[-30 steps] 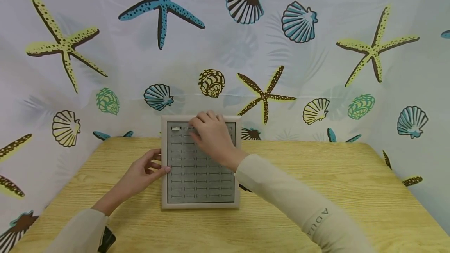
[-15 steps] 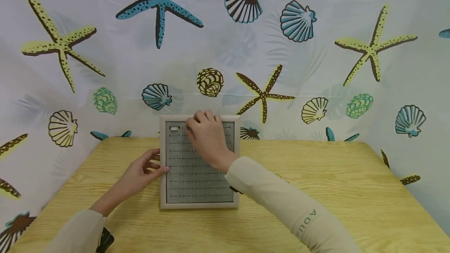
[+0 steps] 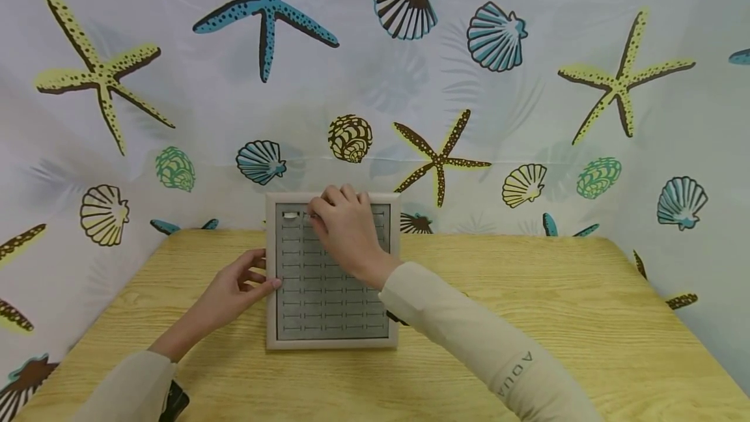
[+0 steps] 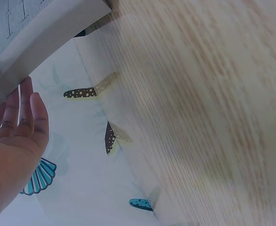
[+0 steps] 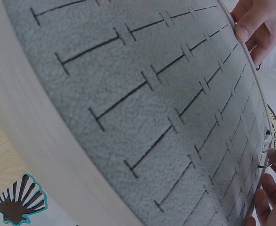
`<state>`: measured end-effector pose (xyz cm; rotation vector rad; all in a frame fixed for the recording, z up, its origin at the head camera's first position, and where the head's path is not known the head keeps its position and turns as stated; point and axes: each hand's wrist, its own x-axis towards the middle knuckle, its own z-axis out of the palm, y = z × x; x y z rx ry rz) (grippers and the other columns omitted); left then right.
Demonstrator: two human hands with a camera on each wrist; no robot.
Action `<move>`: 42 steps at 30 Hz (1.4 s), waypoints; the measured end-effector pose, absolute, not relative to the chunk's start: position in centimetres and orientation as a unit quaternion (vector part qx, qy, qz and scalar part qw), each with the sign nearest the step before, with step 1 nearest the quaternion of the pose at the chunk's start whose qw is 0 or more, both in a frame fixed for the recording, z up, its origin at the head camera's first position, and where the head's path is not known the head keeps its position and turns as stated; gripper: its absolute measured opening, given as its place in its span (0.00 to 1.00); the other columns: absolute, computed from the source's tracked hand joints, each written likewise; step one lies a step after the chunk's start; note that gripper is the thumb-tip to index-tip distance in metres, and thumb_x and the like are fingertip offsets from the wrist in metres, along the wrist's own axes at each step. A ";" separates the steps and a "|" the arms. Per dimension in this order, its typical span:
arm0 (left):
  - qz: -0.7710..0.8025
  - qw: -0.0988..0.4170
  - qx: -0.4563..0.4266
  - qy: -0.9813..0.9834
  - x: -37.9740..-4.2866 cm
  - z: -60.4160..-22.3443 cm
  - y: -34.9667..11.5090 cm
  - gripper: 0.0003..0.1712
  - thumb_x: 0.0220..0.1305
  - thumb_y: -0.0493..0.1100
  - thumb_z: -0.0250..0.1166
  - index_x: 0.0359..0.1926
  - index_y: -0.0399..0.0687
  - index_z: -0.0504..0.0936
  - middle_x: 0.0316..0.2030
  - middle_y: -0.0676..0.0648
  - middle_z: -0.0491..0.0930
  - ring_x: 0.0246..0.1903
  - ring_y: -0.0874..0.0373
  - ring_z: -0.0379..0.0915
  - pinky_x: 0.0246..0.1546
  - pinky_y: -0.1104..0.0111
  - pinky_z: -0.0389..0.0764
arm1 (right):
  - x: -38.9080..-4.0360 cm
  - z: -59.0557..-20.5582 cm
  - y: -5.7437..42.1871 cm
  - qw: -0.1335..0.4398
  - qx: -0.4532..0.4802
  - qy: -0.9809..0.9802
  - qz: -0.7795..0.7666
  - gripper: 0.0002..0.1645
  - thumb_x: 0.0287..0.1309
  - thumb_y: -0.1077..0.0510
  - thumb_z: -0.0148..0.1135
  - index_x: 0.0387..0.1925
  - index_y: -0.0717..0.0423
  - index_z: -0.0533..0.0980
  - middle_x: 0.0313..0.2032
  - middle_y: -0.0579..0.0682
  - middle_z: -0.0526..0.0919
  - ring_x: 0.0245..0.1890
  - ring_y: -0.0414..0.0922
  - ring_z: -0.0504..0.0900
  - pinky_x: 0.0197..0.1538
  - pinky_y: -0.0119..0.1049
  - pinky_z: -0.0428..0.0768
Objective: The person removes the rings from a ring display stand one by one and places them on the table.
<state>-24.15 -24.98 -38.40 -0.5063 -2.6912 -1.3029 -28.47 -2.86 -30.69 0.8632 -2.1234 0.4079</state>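
Note:
A display board (image 3: 305,305) with grey slotted padding and a pale frame stands upright on the table. My left hand (image 3: 237,285) grips its left edge, thumb at the front and fingers behind. In the left wrist view those fingers (image 4: 26,113) lie against the back of the frame. A whitish ring (image 3: 290,215) sits in the top-left slot. My right hand (image 3: 347,233) is at the second slot of the top row, thumb and finger pinching a thin ring (image 5: 265,165), mostly hidden by the fingers. Part of the top row is covered by this hand.
The wood-grain table (image 3: 527,318) extends to both sides of the board. Close behind hangs a white cloth (image 3: 363,83) printed with starfish and shells. A dark wrist device (image 3: 174,401) shows by the left sleeve.
My right hand has shifted slightly left and closed its thumb and finger in at the second slot. The left hand stays on the board's edge, and the view has shifted slightly.

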 end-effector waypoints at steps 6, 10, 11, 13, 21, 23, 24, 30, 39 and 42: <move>-0.427 0.056 -0.168 -0.887 -24.2 -38.4 -24.9 0.30 0.62 0.49 0.59 0.62 0.47 0.62 0.48 0.43 0.73 0.40 0.56 0.75 0.37 0.69 0.75 | -28.5 -30.6 -2.6 0.399 0.349 -0.832 0.166 0.03 0.57 0.52 0.60 0.33 0.43 0.78 0.32 0.41 0.76 0.34 0.41 0.69 0.39 0.36 0.64; -0.427 0.059 -0.170 -0.886 -24.2 -38.4 -24.8 0.30 0.62 0.48 0.60 0.62 0.47 0.62 0.48 0.43 0.74 0.40 0.56 0.75 0.37 0.70 0.76 | -28.5 -30.5 -2.3 0.396 0.357 -0.827 0.175 0.02 0.56 0.52 0.61 0.32 0.43 0.78 0.33 0.41 0.76 0.34 0.41 0.70 0.39 0.37 0.65; -0.427 0.060 -0.170 -0.886 -24.3 -38.4 -24.8 0.30 0.62 0.48 0.60 0.62 0.47 0.62 0.48 0.43 0.74 0.40 0.56 0.75 0.36 0.70 0.75 | -28.4 -30.4 -2.2 0.395 0.360 -0.826 0.178 0.02 0.56 0.52 0.62 0.32 0.44 0.78 0.33 0.42 0.77 0.34 0.41 0.70 0.39 0.37 0.65; -0.427 0.061 -0.170 -0.886 -24.3 -38.4 -24.8 0.30 0.62 0.48 0.60 0.62 0.47 0.63 0.48 0.43 0.74 0.40 0.57 0.75 0.36 0.70 0.75 | -28.3 -30.3 -2.0 0.392 0.363 -0.825 0.182 0.03 0.55 0.52 0.62 0.33 0.44 0.78 0.34 0.42 0.77 0.34 0.41 0.69 0.39 0.37 0.65; -0.423 0.065 -0.163 -0.889 -24.3 -38.3 -24.6 0.30 0.61 0.48 0.60 0.62 0.47 0.63 0.48 0.43 0.74 0.40 0.58 0.75 0.37 0.71 0.75 | -28.1 -29.9 -0.1 0.382 0.355 -0.827 0.210 0.04 0.52 0.53 0.65 0.31 0.45 0.79 0.32 0.43 0.77 0.34 0.42 0.70 0.39 0.38 0.65; -0.422 0.065 -0.163 -0.889 -24.3 -38.2 -24.5 0.30 0.61 0.48 0.60 0.62 0.47 0.63 0.48 0.43 0.74 0.40 0.58 0.75 0.37 0.71 0.75 | -28.1 -29.8 0.7 0.381 0.354 -0.825 0.221 0.04 0.51 0.54 0.66 0.30 0.45 0.79 0.32 0.43 0.77 0.33 0.43 0.70 0.39 0.39 0.65; -0.422 0.066 -0.163 -0.890 -24.3 -38.2 -24.5 0.30 0.61 0.48 0.60 0.62 0.47 0.63 0.48 0.43 0.74 0.40 0.57 0.74 0.37 0.71 0.75 | -28.1 -29.8 1.1 0.381 0.354 -0.824 0.226 0.04 0.50 0.54 0.66 0.30 0.46 0.79 0.32 0.44 0.77 0.34 0.43 0.71 0.39 0.40 0.65; -0.421 0.064 -0.158 -0.891 -24.4 -38.3 -24.4 0.30 0.61 0.49 0.60 0.61 0.47 0.63 0.48 0.43 0.74 0.40 0.56 0.74 0.37 0.71 0.74 | -28.0 -29.8 3.8 0.369 0.354 -0.824 0.246 0.05 0.48 0.57 0.68 0.29 0.49 0.79 0.31 0.45 0.77 0.34 0.45 0.71 0.37 0.41 0.65; -0.419 0.064 -0.154 -0.893 -24.5 -38.4 -24.3 0.30 0.61 0.50 0.60 0.62 0.48 0.63 0.48 0.43 0.73 0.41 0.55 0.74 0.37 0.70 0.74 | -27.5 -31.0 8.1 0.361 0.339 -0.834 0.246 0.04 0.47 0.59 0.69 0.28 0.50 0.80 0.29 0.45 0.77 0.30 0.44 0.69 0.36 0.40 0.66; -0.418 0.062 -0.152 -0.893 -24.4 -38.4 -24.3 0.31 0.61 0.50 0.60 0.62 0.48 0.63 0.49 0.43 0.73 0.42 0.54 0.74 0.37 0.70 0.74 | -27.3 -31.7 9.4 0.354 0.326 -0.841 0.247 0.04 0.47 0.58 0.69 0.27 0.50 0.80 0.29 0.45 0.76 0.30 0.43 0.68 0.36 0.39 0.64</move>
